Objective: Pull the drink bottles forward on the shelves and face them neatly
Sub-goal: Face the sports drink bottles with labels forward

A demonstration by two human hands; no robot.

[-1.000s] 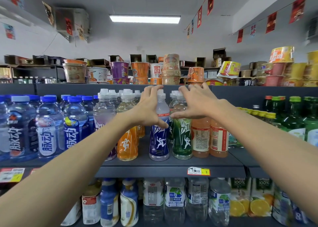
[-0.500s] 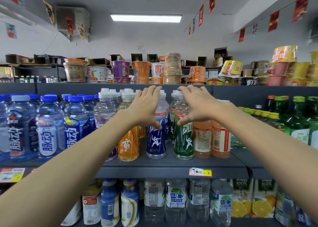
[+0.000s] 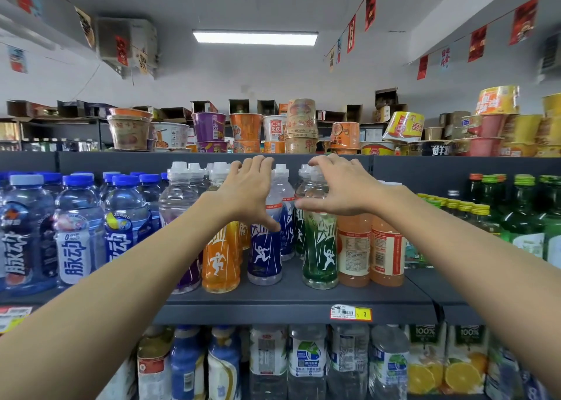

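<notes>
Your left hand (image 3: 247, 193) is spread over the top of the blue-labelled clear plastic bottle (image 3: 264, 248), thumb on its shoulder. Your right hand (image 3: 340, 187) cups the green-labelled clear bottle (image 3: 320, 249) beside it, fingers curled over the cap. I'd say you're partway: on the dark grey shelf (image 3: 288, 296), the orange-labelled bottle (image 3: 220, 260) and green one sit forward, the blue slightly back. Front row: one purple, one orange, one blue, one green, two peach juice bottles (image 3: 372, 248). Rows behind remain.
</notes>
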